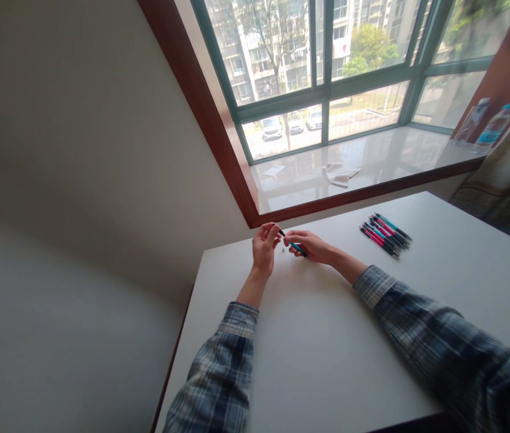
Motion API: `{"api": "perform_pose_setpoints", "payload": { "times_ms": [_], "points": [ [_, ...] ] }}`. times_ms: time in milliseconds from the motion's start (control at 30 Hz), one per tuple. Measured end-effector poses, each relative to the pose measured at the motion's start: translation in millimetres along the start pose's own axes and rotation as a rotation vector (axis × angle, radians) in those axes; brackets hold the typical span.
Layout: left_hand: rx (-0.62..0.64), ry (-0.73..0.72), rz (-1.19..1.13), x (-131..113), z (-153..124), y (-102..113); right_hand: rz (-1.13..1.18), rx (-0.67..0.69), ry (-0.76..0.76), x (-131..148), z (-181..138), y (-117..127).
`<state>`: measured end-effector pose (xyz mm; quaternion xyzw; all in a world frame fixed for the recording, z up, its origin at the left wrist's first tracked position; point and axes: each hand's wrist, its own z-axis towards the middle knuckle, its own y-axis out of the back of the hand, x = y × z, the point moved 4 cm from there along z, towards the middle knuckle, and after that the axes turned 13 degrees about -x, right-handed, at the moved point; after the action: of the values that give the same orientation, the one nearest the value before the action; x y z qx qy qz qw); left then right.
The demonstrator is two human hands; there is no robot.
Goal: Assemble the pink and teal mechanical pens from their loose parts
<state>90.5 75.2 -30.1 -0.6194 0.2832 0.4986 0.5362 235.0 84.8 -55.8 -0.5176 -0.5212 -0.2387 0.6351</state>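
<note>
Between my two hands is a teal and black pen (294, 246), slanting down to the right. My left hand (264, 245) pinches its black upper end with thumb and fingers. My right hand (310, 245) is closed around the teal barrel. A tiny pale piece (282, 249) lies on the table just below the pen; it is too small to make out. To the right of my right hand, a pile of pens (385, 234) in pink, teal and black lies side by side on the table.
The white table (327, 349) reaches to the wall under the window. On the sill beyond lie a crumpled cloth (341, 174) and a white paper (273, 171). Plastic bottles (495, 126) stand at the sill's right end, near a curtain (494, 174). A bare wall rises on the left.
</note>
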Motion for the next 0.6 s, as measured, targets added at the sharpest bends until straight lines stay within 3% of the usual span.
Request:
{"api": "perform_pose_setpoints", "payload": {
  "times_ms": [600],
  "points": [
    [-0.043, -0.105, 0.006, -20, 5, -2, -0.052, -0.028, 0.001, -1, 0, 3]
  ]
}}
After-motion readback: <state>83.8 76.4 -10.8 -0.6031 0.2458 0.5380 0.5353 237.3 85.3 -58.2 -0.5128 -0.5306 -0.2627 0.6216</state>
